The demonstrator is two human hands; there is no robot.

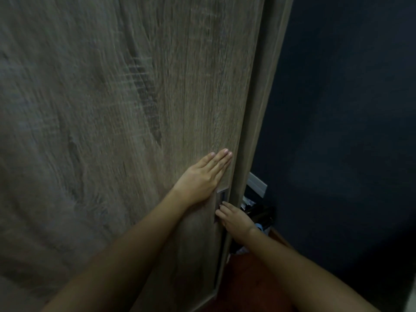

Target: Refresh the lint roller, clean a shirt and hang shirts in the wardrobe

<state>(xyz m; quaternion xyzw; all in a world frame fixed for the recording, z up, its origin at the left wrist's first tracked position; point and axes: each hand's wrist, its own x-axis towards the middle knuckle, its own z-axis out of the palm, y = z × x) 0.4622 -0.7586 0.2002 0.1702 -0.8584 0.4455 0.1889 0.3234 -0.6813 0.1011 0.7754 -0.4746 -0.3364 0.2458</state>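
A wood-grain wardrobe door point(117, 113) fills the left and middle of the view. My left hand point(202, 176) lies flat on it with straight fingers, close to its right edge. Just below, my right hand point(234, 218) has its fingertips in the door's recessed handle point(221, 198). The wardrobe's side frame point(261, 122) stands right beside the door edge. No shirts and no lint roller are in view.
A dark blue wall point(346, 131) takes up the right side. Low in the corner between wardrobe and wall lie a white strip point(257, 181) and some dark clutter point(258, 210). A reddish floor point(247, 278) shows below.
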